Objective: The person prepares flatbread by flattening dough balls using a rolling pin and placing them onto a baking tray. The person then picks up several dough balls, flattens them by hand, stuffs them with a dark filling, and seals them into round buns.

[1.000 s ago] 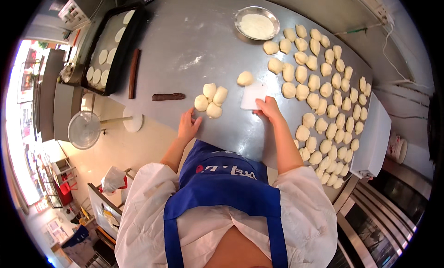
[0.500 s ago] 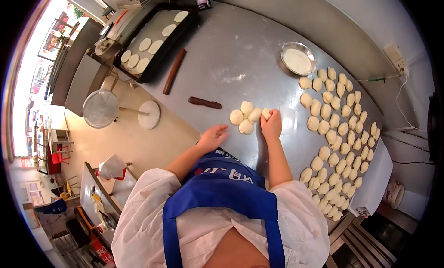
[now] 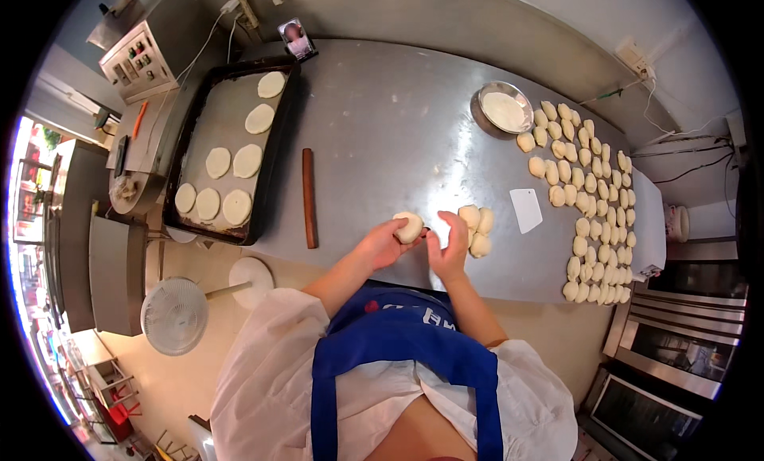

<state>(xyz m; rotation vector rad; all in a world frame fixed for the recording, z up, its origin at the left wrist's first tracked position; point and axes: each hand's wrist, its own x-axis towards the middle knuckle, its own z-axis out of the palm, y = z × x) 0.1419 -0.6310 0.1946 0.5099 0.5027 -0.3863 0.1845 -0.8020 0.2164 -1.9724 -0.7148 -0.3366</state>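
My left hand (image 3: 390,240) is closed round a pale dough ball (image 3: 408,226) above the steel table's near edge. Beside it, my right hand (image 3: 446,246) has curled fingers close to a small dark piece (image 3: 424,231); I cannot make out exactly what they grip. Several dough balls (image 3: 478,219) form a cluster just right of that hand. A white flat scraper (image 3: 526,210) lies on the table (image 3: 374,119) further right. A reddish-brown rod (image 3: 309,198) lies to the left.
A black-rimmed tray (image 3: 278,71) of flat dough discs stands at the left, rows of dough pieces (image 3: 598,190) cover the right end, and a metal bowl of white powder (image 3: 502,109) sits near the back. A fan (image 3: 175,314) stands on the floor, lower left.
The scraper has left my right hand for the table. A dough ball has gone from my right hand to my left, and both hands have come together. The view has shifted.
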